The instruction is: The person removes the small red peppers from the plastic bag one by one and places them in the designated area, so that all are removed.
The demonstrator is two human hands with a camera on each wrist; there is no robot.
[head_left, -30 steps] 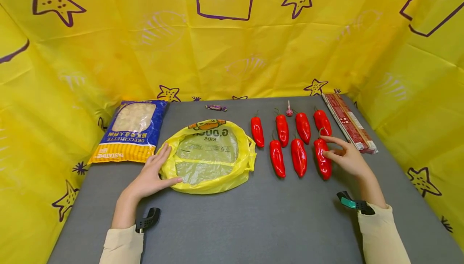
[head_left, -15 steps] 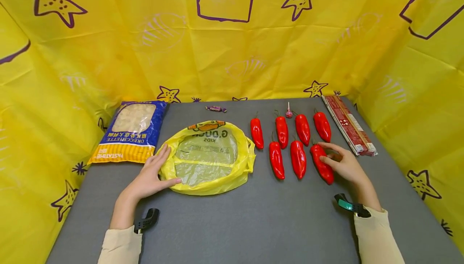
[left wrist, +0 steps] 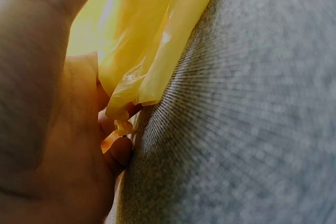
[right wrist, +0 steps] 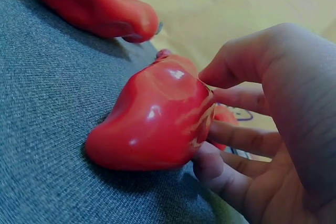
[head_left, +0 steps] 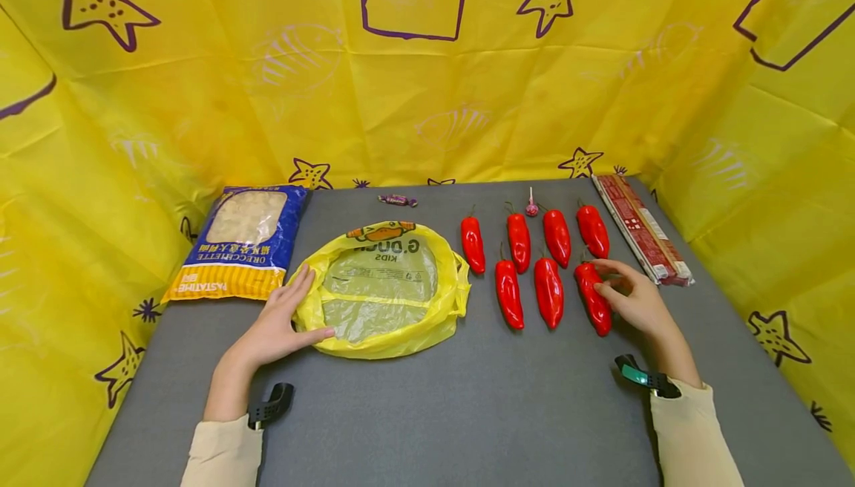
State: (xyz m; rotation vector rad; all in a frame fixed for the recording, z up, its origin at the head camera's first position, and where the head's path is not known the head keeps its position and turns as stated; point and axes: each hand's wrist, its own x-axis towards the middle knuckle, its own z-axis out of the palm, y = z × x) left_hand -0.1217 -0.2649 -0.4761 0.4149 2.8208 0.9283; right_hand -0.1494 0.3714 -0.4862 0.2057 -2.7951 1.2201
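Note:
A yellow plastic bag lies open and flat on the grey table. My left hand rests flat on the bag's left edge, fingers straight. The left wrist view shows that hand against the crumpled bag rim. Several red peppers lie in two rows to the right of the bag. My right hand grips the front-right pepper, which lies on the table. In the right wrist view, thumb and curled fingers press that pepper's side.
A blue and yellow pasta pack lies at the back left. A wrapped candy and a lollipop sit near the back edge. A long red packet lies at the far right. Yellow star-printed sheeting walls in the table.
My right hand's fingers have curled onto the front-right pepper. The pepper tilted, then swung back nearly straight. The left hand has not moved.

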